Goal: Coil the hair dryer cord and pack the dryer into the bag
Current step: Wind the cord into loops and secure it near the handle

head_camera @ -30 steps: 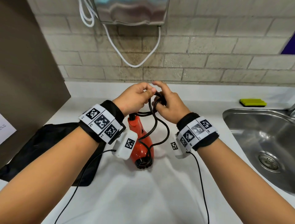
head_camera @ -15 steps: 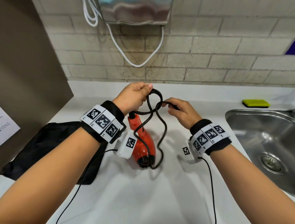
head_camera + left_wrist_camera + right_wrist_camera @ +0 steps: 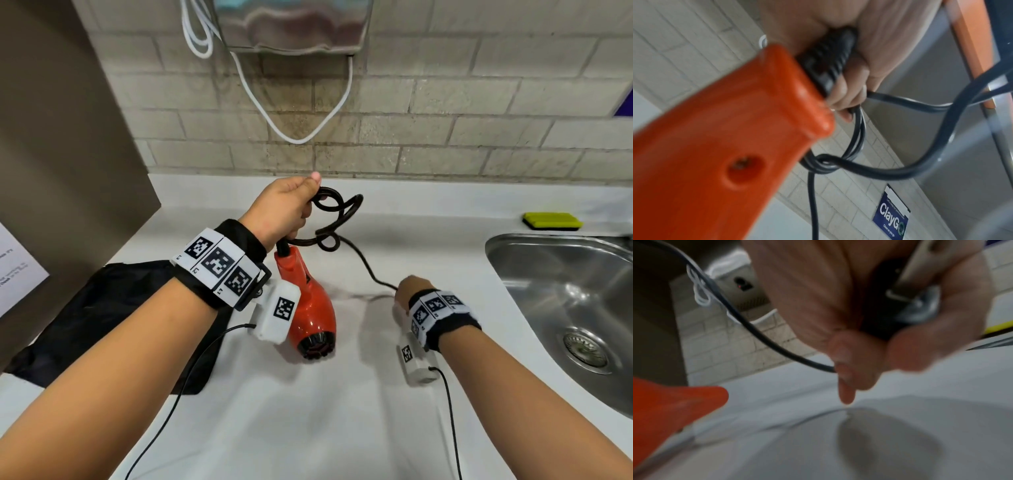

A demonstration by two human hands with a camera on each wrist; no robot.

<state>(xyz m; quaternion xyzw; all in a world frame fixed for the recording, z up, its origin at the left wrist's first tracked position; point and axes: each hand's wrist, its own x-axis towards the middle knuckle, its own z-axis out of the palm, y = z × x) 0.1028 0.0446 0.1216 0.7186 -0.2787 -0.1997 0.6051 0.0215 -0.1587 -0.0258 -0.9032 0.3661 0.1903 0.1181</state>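
Observation:
An orange-red hair dryer (image 3: 310, 301) hangs nozzle-down over the white counter, held up by its black cord (image 3: 334, 219). My left hand (image 3: 284, 209) grips the cord's loops and the ribbed strain relief (image 3: 826, 65) at the handle's end (image 3: 748, 129). From the loops the cord runs down and right to my right hand (image 3: 409, 287), low near the counter. In the right wrist view that hand (image 3: 869, 337) is curled around the plug (image 3: 906, 305), with the cord (image 3: 748, 321) leading out of it. A black bag (image 3: 113, 318) lies flat on the counter under my left forearm.
A steel sink (image 3: 565, 301) is sunk into the counter at the right, with a yellow-green sponge (image 3: 551, 221) behind it. A metal wall unit (image 3: 294, 24) with a white cable (image 3: 298, 137) hangs on the brick wall. A brown panel (image 3: 61, 137) stands at the left.
My right hand has left the loops and slid down and right along the cord to its plug end near the counter. The left hand keeps the coil, now raised slightly.

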